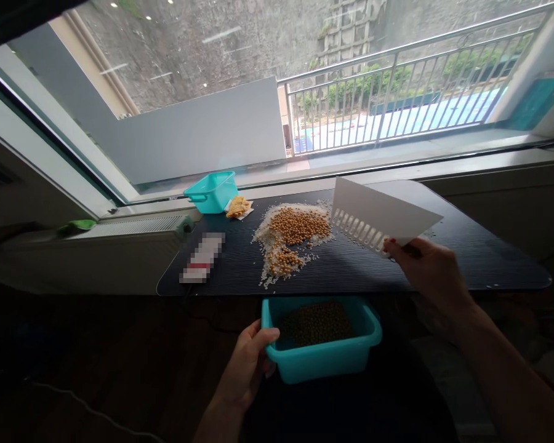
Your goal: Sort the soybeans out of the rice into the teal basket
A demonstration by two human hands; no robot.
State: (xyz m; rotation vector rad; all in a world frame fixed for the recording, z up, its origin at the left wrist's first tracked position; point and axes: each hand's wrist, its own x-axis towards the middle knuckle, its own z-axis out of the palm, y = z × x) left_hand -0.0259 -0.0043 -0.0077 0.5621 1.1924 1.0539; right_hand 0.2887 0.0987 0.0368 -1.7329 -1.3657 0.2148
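Below table edge (pixel 351 287), bean-filled teal tub (pixel 323 364) gripped in left hand (pixel 249 364), white scraper (pixel 378 212) in right hand (pixel 427 271).

It was an indoor room on an upper floor: a dark table (pixel 466 264) stood pushed against a wide window (pixel 189 55) that mirrored ceiling lights. Behind the table, past the glass, ran a metal balcony railing (pixel 397 92), and farther behind, lower down, lay a blue sports court (pixel 397 126). Left of the table a vent grille (pixel 138 226) lined the sill. On the table lay a heap of soybeans and rice (pixel 293 234) — a plain, makeshift work spot.
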